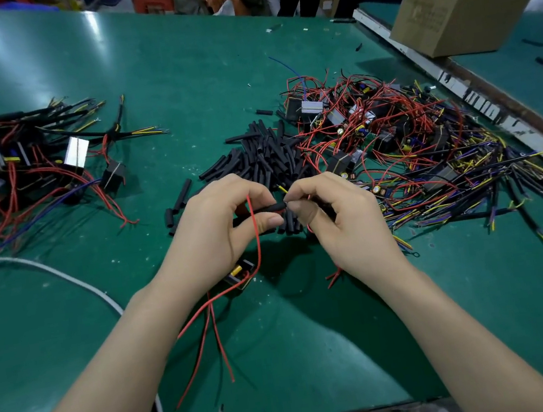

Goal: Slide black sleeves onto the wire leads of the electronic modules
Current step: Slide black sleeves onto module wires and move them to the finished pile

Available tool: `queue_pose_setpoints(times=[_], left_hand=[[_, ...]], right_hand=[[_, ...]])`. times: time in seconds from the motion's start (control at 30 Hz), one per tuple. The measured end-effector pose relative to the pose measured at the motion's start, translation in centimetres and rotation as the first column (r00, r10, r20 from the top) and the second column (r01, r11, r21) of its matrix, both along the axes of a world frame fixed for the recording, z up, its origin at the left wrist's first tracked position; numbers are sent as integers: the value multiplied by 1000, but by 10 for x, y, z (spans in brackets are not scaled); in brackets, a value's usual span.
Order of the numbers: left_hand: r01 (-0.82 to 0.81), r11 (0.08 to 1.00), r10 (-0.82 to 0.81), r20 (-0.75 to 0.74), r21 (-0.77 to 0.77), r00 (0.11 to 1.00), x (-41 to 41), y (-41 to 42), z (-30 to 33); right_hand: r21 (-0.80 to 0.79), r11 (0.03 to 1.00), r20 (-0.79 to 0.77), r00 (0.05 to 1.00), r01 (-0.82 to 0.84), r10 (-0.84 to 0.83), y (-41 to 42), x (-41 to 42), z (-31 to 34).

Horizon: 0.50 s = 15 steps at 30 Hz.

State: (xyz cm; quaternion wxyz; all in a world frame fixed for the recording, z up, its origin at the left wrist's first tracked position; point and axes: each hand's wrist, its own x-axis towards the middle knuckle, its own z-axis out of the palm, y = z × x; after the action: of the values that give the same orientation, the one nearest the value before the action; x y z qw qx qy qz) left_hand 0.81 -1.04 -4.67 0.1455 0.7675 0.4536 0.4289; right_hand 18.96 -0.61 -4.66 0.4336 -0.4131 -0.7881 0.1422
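1. Hands meet at frame centre above the green table [313, 321]. The left hand [221, 226] pinches a black sleeve [268, 208] between thumb and curled fingers, the sleeve lying level and pointing toward 3 o'clock.
2. The right hand [337, 218] pinches thin wire leads [282, 189] at the sleeve's open end; a yellow tip shows just above the fingertips, at 12 o'clock from the pinch.
3. A small electronic module [239, 274] lies below the left hand, at 6 o'clock, its red wires [210, 331] trailing toward the near table edge.
4. Loose sleeves [263, 151] are heaped at 12 o'clock from the hands.
5. Tangled modules [391, 127] spread at 2 o'clock; a second pile of modules with sleeved leads [16, 163] lies at 10 o'clock.
6. A cardboard box [455, 12] stands at 1 o'clock, far off; a white cable [76, 283] crosses the table at 8 o'clock.
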Motion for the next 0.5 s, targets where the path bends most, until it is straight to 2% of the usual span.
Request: queue_pose_setpoints(times=[0.13, 0.3, 0.5], left_hand=[[20, 1000, -20, -21, 7, 1000, 0, -1, -1], [-14, 999, 14, -6, 52, 1000, -1, -1, -1], [-4, 999, 4, -9, 33, 1000, -1, -1, -4]], right_hand=[[-12, 1000, 2, 1000, -17, 17, 1, 3, 0], [-207, 975, -137, 989, -80, 52, 0, 3, -1], [-240, 963, -204, 976, -120, 71, -1, 4, -2]])
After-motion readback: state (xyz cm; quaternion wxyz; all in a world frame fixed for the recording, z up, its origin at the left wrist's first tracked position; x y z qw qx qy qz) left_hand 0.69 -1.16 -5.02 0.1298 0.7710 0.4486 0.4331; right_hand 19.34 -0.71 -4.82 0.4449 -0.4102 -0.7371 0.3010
